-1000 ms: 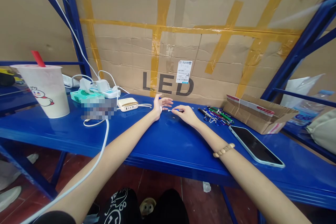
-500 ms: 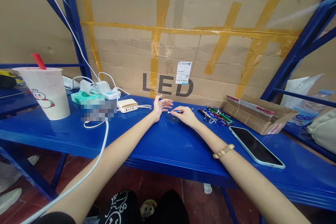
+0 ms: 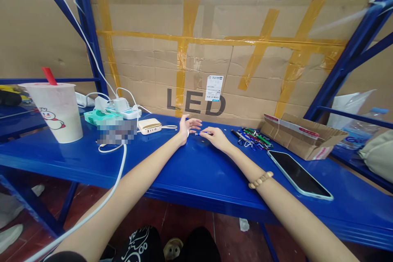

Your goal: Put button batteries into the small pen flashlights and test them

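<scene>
My right hand [image 3: 215, 136] rests on the blue shelf [image 3: 190, 168] and pinches a small blue pen-like piece [image 3: 203, 133] whose tip points left. My left hand [image 3: 188, 126] is just left of that tip, palm turned inward, fingers spread and curled, holding nothing that I can see. A bead bracelet [image 3: 260, 180] sits on my right wrist. A heap of several coloured pens [image 3: 253, 137] lies right of my right hand.
A phone [image 3: 299, 174] lies screen-up at the right beside an open cardboard box [image 3: 302, 135]. A drink cup with a red straw [image 3: 58, 108], a tissue pack [image 3: 96, 116], a power strip [image 3: 127, 110] and a power bank [image 3: 149, 125] stand at the left. A taped cardboard sheet marked LED [image 3: 215, 55] backs the shelf.
Both hands stay almost where they were, with the right hand still pinching the blue piece. The camera has tilted up a little, so everything sits slightly lower in view.
</scene>
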Demonstrator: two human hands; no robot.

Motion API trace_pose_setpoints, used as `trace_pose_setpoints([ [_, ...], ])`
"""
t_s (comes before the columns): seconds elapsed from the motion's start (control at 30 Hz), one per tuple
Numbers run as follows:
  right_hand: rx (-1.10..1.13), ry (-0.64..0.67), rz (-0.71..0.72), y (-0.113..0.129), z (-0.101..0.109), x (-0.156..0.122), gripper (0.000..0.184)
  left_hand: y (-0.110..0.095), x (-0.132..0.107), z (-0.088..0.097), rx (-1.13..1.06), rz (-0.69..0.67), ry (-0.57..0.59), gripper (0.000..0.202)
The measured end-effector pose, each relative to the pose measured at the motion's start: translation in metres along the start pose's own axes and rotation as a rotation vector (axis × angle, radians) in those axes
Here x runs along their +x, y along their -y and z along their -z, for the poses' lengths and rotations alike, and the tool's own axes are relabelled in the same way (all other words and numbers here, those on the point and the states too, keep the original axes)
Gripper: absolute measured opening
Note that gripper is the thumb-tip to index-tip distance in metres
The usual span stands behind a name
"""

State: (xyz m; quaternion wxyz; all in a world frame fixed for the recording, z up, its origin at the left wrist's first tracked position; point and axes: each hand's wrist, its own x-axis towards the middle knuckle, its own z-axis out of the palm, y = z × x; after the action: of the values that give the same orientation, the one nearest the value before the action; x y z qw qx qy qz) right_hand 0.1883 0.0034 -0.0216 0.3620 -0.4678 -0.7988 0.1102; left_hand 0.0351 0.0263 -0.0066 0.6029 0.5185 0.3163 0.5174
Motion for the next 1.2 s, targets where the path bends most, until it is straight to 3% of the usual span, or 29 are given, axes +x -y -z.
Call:
trace_pose_setpoints([
  [0.7, -0.101, -0.038, -0.086, 0.008, 0.003, -0.005, 0.030, 0.001, -0.001, -0.001, 0.044, 0.013, 0.023, 0.056],
  [1.2, -0.077, -0.053, -0.012, -0.005, -0.001, -0.001, 0.026, 0.001, 0.000, -0.002, 0.013, 0.013, 0.013, 0.056],
])
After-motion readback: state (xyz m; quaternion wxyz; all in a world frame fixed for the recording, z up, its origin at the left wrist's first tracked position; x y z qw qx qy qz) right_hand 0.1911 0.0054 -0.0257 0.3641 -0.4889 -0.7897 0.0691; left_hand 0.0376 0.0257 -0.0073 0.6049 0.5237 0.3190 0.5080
